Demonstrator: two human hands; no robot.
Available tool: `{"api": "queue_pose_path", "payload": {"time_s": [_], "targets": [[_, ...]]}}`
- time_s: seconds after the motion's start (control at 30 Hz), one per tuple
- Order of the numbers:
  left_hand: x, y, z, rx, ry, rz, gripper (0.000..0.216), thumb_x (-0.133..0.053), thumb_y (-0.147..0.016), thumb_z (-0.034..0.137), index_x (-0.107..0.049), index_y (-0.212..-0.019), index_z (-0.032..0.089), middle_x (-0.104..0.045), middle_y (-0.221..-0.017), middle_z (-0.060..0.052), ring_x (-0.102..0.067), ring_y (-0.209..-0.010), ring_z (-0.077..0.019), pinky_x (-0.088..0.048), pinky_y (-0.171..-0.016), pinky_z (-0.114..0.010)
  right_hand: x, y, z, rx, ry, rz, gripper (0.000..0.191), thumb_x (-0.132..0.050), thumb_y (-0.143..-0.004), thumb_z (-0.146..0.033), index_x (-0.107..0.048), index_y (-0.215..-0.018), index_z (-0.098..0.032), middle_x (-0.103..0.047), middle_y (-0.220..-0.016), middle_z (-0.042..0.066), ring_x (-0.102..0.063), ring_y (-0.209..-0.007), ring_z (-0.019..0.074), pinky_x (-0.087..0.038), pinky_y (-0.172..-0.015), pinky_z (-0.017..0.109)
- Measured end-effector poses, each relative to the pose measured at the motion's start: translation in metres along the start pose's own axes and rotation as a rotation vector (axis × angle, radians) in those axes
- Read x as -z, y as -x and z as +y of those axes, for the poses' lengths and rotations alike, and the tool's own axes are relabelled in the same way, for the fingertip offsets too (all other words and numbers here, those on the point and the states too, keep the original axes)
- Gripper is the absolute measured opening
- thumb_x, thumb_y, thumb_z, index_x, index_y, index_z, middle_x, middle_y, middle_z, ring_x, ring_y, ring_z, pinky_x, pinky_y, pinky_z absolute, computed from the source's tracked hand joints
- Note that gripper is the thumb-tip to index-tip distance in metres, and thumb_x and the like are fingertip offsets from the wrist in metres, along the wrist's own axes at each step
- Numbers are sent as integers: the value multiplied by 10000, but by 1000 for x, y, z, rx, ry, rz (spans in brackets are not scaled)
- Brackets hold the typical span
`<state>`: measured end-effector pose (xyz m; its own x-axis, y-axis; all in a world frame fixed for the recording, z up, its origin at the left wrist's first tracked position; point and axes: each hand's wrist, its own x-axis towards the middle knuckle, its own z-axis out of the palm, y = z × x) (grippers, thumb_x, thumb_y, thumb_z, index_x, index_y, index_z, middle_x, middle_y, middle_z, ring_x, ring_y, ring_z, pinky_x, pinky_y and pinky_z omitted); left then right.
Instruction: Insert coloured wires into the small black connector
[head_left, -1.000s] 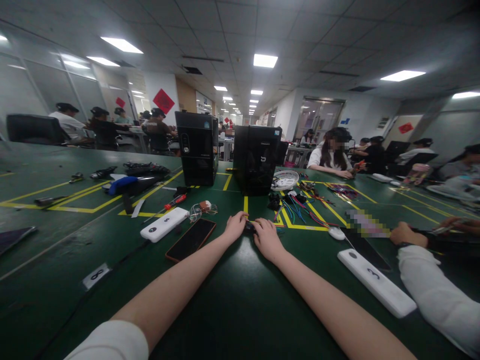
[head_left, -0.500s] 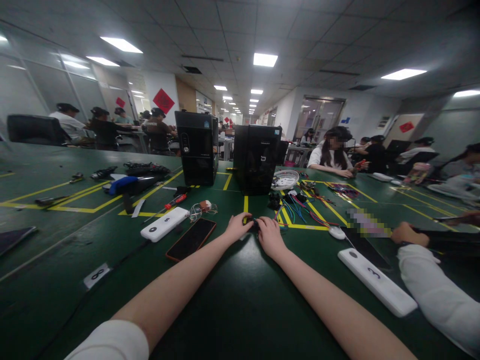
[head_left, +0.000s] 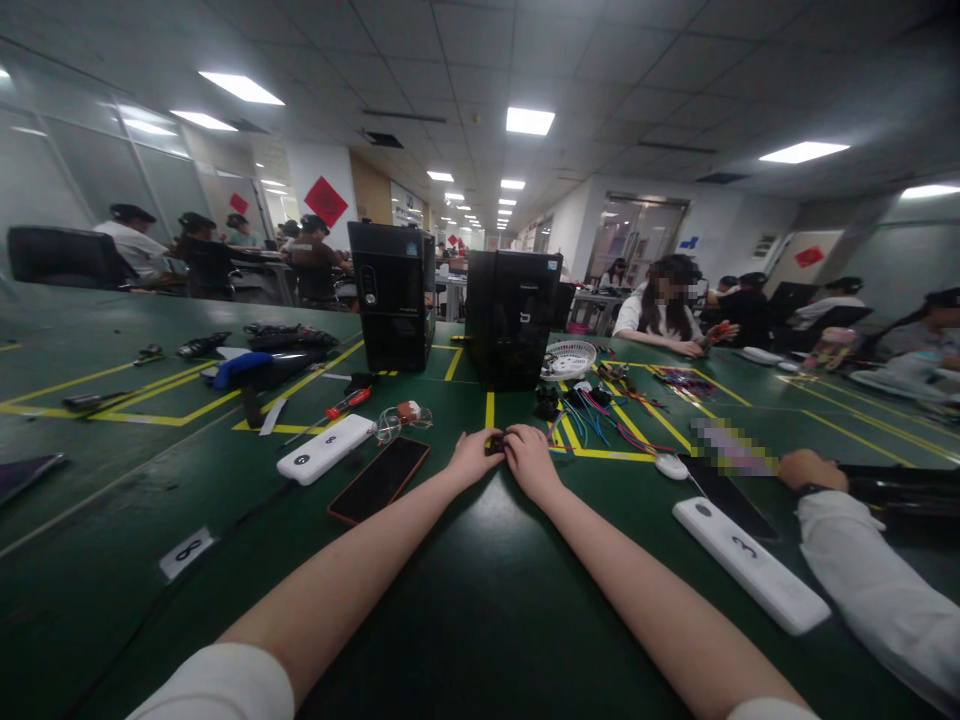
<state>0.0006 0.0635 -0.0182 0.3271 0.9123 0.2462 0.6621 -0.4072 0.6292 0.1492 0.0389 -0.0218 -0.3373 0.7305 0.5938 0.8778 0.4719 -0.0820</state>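
Note:
My left hand (head_left: 476, 458) and my right hand (head_left: 531, 460) meet over the green table, both with bent fingers closed around a small dark piece (head_left: 494, 445). Most of that piece is covered by my fingers, and its kind cannot be made out. Just beyond my hands stands a black computer tower (head_left: 504, 320). To the right of my right hand lies a bundle of coloured cables (head_left: 589, 415) with black connectors. A phone with an orange edge (head_left: 380, 480) rests left of my left forearm.
Left are a white power bank (head_left: 326, 450), a red screwdriver (head_left: 349, 402), glasses (head_left: 405, 420) and a blue-handled tool (head_left: 244, 370). A second tower (head_left: 390, 300) and a white basket (head_left: 570, 360) stand behind. At right are another power bank (head_left: 750, 565) and a co-worker's hand (head_left: 814, 472).
My hands have drawn closer together around the small dark piece. My right hand has shifted slightly left, its fingers now near those of my left hand.

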Motion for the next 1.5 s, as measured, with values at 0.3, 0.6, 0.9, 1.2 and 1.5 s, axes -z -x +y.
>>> {"api": "queue_pose_path", "payload": {"time_s": [0.3, 0.6, 0.9, 1.2, 1.5], "targets": [[1, 0, 1, 2, -51, -12, 373, -554, -759, 259, -545, -1131, 237, -614, -1142, -61, -529, -1097, -246, -176, -1059, -534, -3, -6, -5, 9, 2, 13, 145, -445, -821, -138, -572, -884, -167, -570, -1001, 77, -466, -997, 196, -323, -917, 364], [2, 2, 6, 4, -58, -13, 353, -551, -764, 256, -532, -1116, 238, -609, -1144, -45, -525, -1104, -231, -136, -1073, -534, -5, -6, -3, 12, 15, 24, 139, -419, -834, -135, -544, -881, -174, -578, -966, 73, -483, -959, 194, -308, -928, 369], [3, 3, 7, 11, -77, -30, 350, -532, -775, 265, -517, -1124, 251, -601, -1163, -34, -512, -1126, -229, -130, -1075, -522, -5, -5, -2, -6, 8, 1, 150, -401, -838, -128, -535, -879, -182, -584, -955, 54, -508, -936, 173, -275, -964, 373], [1, 2, 3, -22, -63, -20, 343, -532, -773, 278, -523, -1115, 250, -611, -1141, -36, -530, -1095, -230, -137, -1066, -540, -5, -5, -1, -11, -6, 4, 139, -411, -827, -131, -534, -866, -186, -586, -934, 54, -512, -921, 179, -281, -956, 376], [-2, 0, 0, -22, -73, -12, 352, -543, -770, 296, -518, -1118, 252, -607, -1150, -31, -530, -1099, -230, -153, -1057, -551, -4, -5, -3, -12, 13, 16, 129, -428, -828, -146, -544, -872, -180, -581, -959, 65, -493, -948, 190, -292, -941, 369]]}}
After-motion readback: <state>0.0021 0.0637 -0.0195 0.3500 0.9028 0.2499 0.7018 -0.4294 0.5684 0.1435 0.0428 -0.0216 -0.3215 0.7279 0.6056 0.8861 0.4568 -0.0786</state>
